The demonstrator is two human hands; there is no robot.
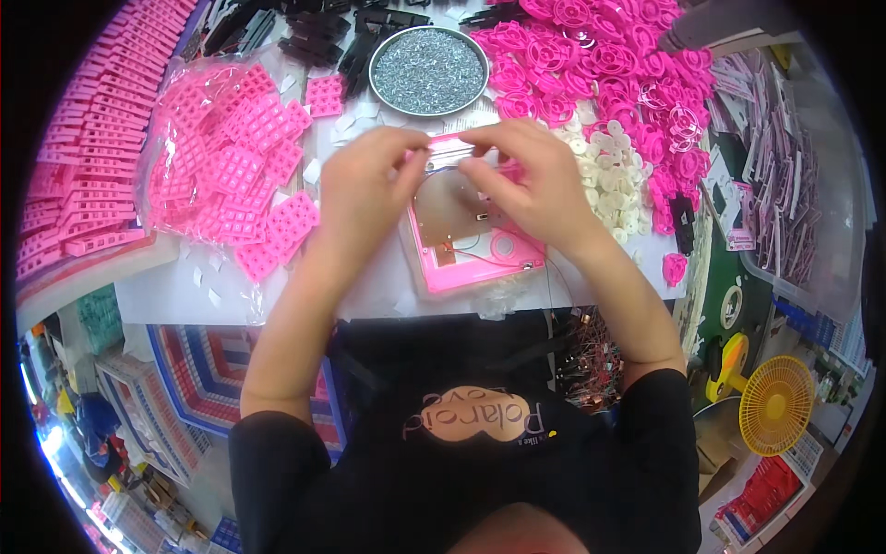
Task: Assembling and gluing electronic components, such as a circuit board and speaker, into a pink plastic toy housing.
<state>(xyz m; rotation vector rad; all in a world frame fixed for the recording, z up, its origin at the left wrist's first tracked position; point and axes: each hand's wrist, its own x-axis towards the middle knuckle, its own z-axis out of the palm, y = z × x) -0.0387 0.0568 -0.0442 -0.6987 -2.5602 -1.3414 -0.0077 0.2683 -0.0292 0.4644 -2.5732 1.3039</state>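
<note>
A pink plastic casing (457, 274) lies open on the table in front of me, with a brown circuit board (448, 222) and thin wires inside. At its far end is a pale strip (448, 153) with dark lines along it. My left hand (369, 189) pinches the strip's left end between bent fingers. On the other end, the thumb and forefinger of my right hand (535, 185) close in a pinch. The fingertips partly hide the strip's ends and the casing's far edge.
A round metal tray of small screws (429, 71) stands beyond my hands. Pink keypads (245, 171) are heaped left in a clear bag. White discs (611, 175) and pink ring-like parts (572, 55) pile up right. A yellow fan (777, 406) stands lower right.
</note>
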